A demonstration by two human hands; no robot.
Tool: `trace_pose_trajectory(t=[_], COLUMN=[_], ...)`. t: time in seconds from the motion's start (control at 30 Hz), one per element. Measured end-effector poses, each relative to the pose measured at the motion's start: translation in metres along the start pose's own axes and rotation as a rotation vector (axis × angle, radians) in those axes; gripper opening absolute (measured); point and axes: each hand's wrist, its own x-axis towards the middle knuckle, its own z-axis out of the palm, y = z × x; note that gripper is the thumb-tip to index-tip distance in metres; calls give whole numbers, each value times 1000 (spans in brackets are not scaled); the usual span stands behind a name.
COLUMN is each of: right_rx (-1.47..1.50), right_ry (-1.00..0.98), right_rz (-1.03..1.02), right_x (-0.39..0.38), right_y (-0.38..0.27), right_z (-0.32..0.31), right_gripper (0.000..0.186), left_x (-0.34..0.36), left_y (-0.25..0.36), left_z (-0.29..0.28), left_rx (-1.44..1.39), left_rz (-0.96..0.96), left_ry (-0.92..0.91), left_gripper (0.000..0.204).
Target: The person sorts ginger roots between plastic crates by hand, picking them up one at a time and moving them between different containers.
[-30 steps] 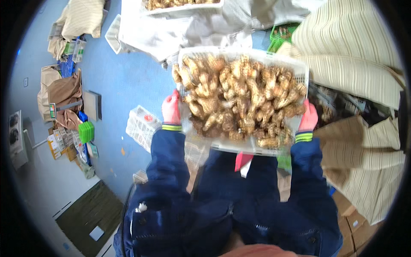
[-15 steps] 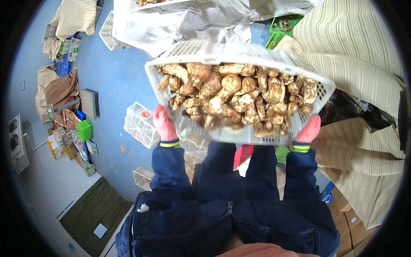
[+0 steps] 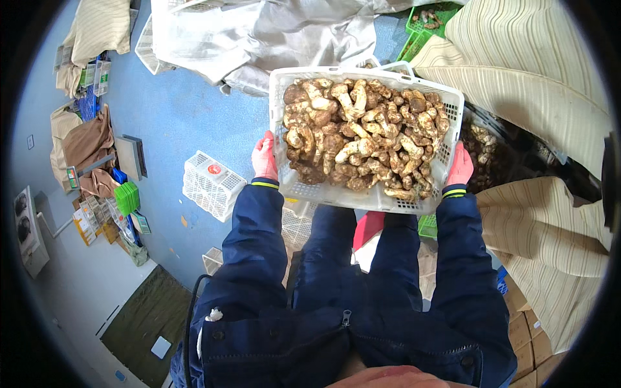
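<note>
Between my two hands is a white perforated plastic crate, heaped with brown and cream mushrooms that have thick stems. My left hand grips its left end, and my right hand grips the right end. The fingers curl partly out of sight behind the crate walls. Held in front of my legs, the crate hangs above the floor with its open top facing up toward me.
On the blue floor to the left stands a white crate. Silver sheeting lies ahead. To the right, striped cloths partly cover more mushrooms. A green crate sits at the far right, and cardboard boxes are at lower right.
The crate looks smaller and farther from my head, and its tilt has changed so more mushrooms show. My hands have come closer together in the picture, still gripping both ends.
</note>
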Motion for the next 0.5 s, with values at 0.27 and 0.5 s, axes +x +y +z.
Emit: trace_pose_trajectory(t=[0.27, 0.5], right_rx=[-329, -927], right_ry=[-35, -74], right_rz=[24, -310], right_x=[32, 27], right_y=[47, 19], right_z=[-25, -14], right_gripper=[42, 38], left_x=[12, 13], left_y=[-41, -41], left_z=[-6, -5], left_rx=[96, 354], left_rz=[-188, -149], left_ry=[-81, -135], left_gripper=[29, 27])
